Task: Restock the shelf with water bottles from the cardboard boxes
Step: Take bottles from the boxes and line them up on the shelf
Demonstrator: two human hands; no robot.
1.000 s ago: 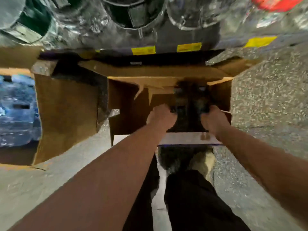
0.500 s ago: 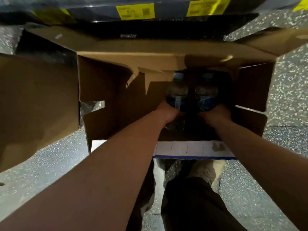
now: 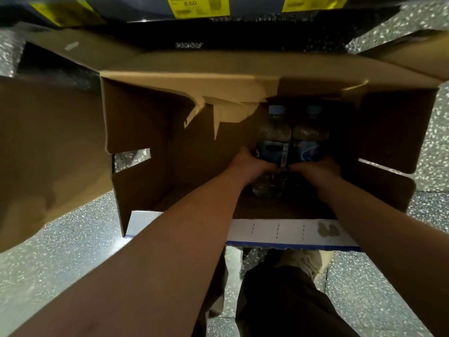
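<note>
An open cardboard box stands on the floor below me. Inside it, on the right, two clear water bottles with blue labels and pale blue caps stand side by side. My left hand is wrapped around the left bottle. My right hand grips the right bottle. Both hands are deep inside the box, and the bottles' lower parts are partly hidden by them. The rest of the box interior is dark and looks empty.
A shelf edge with yellow price tags runs along the top. A second cardboard box sits at the left. Speckled grey floor surrounds the boxes. My legs and a shoe show below the box's white flap.
The view has moved closer over the box. Both hands went from reaching into the dark corner to gripping the two bottles, which now show clearly.
</note>
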